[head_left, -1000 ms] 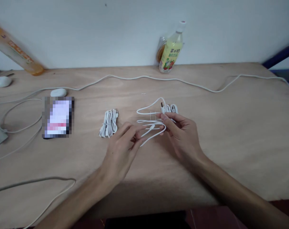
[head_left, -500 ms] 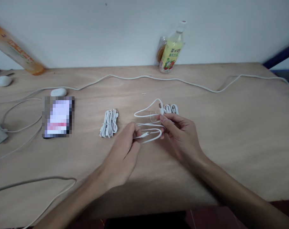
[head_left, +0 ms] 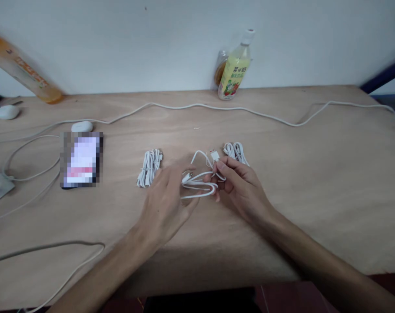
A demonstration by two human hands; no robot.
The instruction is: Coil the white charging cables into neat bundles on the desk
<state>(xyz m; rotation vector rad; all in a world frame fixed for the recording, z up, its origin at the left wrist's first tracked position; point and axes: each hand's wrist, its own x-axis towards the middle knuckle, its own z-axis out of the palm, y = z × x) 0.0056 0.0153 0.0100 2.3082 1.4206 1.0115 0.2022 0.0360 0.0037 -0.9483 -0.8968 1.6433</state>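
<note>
Wall: smooth, pale, behind the table.
Tabletop (head_left: pixel 314 182): light brown, with a faint wood-like grain.
Hands: the right hand (head_left: pixel 238 180) grasps the cable, thumb and index finger pinching it just below its larger plug; the left hand (head_left: pixel 166 195) curls about the loops at the other end, fingers above and thumb below, though whether they press on it I cannot tell.
Orange bottle (head_left: pixel 24 69): see-through plastic with orange lettering, at the back left; its fill is too blurred to tell.
Drink bottle (head_left: pixel 234 69): clear shoulder, white cap, yellow label with Chinese characters and printed vegetables; pale yellow shows through the shoulder.
Clear wrapper (head_left: pixel 220 71): just behind the drink bottle, with something brown and rounded inside.
Long cord (head_left: pixel 197 105): white, wavy, running across the back of the table.
Phone (head_left: pixel 81 161): dark-edged slab lying at the left, its lit screen masked by mosaic.
USB cable (head_left: pixel 200 196): between the two hands, above the table; slim, white and smooth, in loose, uneven loops.
Cable bundles: white, folded into tight lengths; one (head_left: pixel 150 168) lies beside the left hand, another (head_left: pixel 234 151) just beyond the right.
White case (head_left: pixel 82 127): glossy rounded oval, beside the phone.
USB plug (head_left: pixel 214 155): white, boxy body with a metal end.
</note>
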